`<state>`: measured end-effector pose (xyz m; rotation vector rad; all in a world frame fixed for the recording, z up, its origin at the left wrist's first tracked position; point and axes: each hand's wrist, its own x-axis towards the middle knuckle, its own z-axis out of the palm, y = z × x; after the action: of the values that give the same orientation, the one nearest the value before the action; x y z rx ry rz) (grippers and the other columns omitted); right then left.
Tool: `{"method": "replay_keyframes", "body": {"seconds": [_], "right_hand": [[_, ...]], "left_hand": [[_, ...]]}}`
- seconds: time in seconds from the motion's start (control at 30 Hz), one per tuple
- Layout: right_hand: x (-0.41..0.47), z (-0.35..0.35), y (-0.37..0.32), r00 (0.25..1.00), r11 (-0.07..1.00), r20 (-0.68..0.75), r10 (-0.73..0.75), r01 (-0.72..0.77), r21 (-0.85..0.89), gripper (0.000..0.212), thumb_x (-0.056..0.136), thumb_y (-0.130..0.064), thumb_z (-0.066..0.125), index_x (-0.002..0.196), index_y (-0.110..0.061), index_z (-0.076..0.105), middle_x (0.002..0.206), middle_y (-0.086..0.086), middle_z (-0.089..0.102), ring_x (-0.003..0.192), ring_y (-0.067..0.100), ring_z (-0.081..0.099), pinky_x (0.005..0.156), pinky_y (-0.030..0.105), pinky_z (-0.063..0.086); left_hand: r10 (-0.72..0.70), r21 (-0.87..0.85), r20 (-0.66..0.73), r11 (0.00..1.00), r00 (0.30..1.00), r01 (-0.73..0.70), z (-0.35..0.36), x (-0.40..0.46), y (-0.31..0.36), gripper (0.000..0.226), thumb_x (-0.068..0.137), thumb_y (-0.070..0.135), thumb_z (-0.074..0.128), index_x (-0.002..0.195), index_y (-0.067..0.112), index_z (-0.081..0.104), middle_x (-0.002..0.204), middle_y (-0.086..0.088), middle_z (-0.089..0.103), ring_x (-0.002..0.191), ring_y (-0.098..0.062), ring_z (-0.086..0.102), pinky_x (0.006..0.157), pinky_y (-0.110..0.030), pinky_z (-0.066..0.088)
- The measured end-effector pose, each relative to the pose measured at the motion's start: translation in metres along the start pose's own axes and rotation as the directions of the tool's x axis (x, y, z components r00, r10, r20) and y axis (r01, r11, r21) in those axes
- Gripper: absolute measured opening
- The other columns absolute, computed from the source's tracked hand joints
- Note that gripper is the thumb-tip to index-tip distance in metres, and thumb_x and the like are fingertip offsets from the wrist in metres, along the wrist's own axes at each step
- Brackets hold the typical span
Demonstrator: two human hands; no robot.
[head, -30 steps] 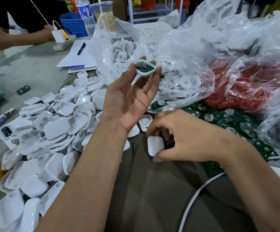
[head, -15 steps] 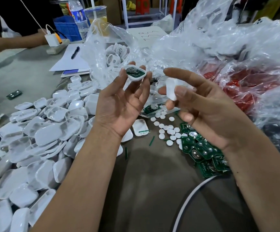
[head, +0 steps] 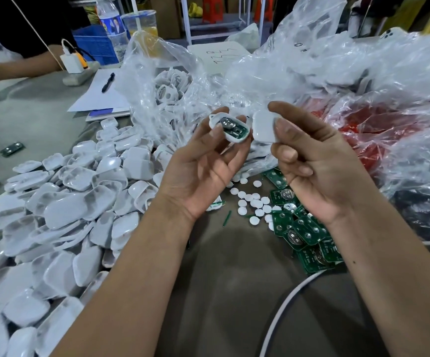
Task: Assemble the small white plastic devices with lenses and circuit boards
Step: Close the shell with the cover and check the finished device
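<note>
Left hand (head: 198, 168): raised palm-up over the desk (head: 234, 305); its grip is narrow, fingertips pinching the white shell half (head: 230, 128) by its edges.
Shell half: tilted, open side toward the camera, with a green circuit board (head: 234, 128) and a round silver part seated inside.
Right hand (head: 319, 161): raised just right of the left grip; thumb and forefinger pinch a plain white cover (head: 264, 126), the other fingers curled in.
Cover: just beside the shell half, right of it; whether the two touch I cannot tell.
Below the right grip: loose green circuit boards (head: 309, 235) heaped on the desk, and small white discs (head: 250, 199) scattered between the two wrists.
Left of the left grip: big heap of white shells (head: 74, 202) spread across the desk.
Beyond both grips: crumpled clear plastic bags (head: 311, 81), one holding more white parts, one over something red.
Far left, well apart: pen (head: 107, 82) on paper, water bottle (head: 110, 27), another person's arm (head: 15, 67).
</note>
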<state>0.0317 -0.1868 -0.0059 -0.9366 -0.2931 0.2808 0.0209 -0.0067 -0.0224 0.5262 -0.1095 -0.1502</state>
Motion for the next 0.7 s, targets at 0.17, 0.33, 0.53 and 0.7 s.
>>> {"method": "replay_keyframes", "body": {"seconds": [0.17, 0.33, 0.53, 0.7], "right_hand": [[0.000, 0.001, -0.001, 0.999, 0.999, -0.050, -0.017, 0.015, -0.042, 0.030, 0.087, -0.008, 0.067, 0.116, -0.009, 0.071, 0.070, -0.004, 0.060, 0.053, 0.003, 0.050, 0.040, 0.010, 0.036], [-0.002, 0.001, -0.002, 0.989, 0.996, -0.145, -0.027, 0.015, -0.082, 0.015, 0.083, -0.016, 0.074, 0.098, -0.014, 0.076, 0.078, -0.003, 0.070, 0.062, 0.005, 0.054, 0.046, 0.014, 0.039], [-0.001, 0.002, -0.009, 0.974, 0.988, -0.206, -0.090, 0.113, 0.101, 0.021, 0.100, -0.019, 0.060, 0.098, -0.017, 0.080, 0.098, 0.002, 0.075, 0.086, 0.018, 0.073, 0.078, 0.037, 0.062], [-0.004, 0.005, -0.012, 0.986, 0.971, -0.128, -0.106, 0.130, 0.200, 0.024, 0.108, -0.017, 0.049, 0.104, -0.013, 0.072, 0.088, 0.006, 0.073, 0.075, 0.018, 0.074, 0.059, 0.023, 0.061]], "left_hand": [[-0.011, 0.055, 0.081, 0.998, 0.997, 0.007, -0.004, -0.001, -0.004, 0.050, 0.064, -0.013, 0.081, 0.109, 0.008, 0.070, 0.110, -0.017, 0.073, 0.110, -0.032, 0.068, 0.092, -0.043, 0.059], [-0.018, 0.051, 0.107, 0.999, 0.994, 0.013, -0.004, -0.001, -0.005, 0.053, 0.059, -0.015, 0.084, 0.106, 0.006, 0.072, 0.116, -0.020, 0.072, 0.112, -0.036, 0.069, 0.099, -0.047, 0.057], [-0.029, 0.053, 0.130, 0.998, 0.991, 0.022, -0.003, -0.002, -0.007, 0.045, 0.066, -0.017, 0.078, 0.105, 0.005, 0.072, 0.122, -0.022, 0.069, 0.115, -0.040, 0.067, 0.100, -0.049, 0.055], [0.005, 0.108, 0.097, 0.994, 0.995, -0.016, -0.002, 0.000, -0.013, 0.042, 0.072, -0.017, 0.067, 0.107, 0.007, 0.066, 0.119, -0.019, 0.070, 0.114, -0.041, 0.068, 0.105, -0.048, 0.052]]}}
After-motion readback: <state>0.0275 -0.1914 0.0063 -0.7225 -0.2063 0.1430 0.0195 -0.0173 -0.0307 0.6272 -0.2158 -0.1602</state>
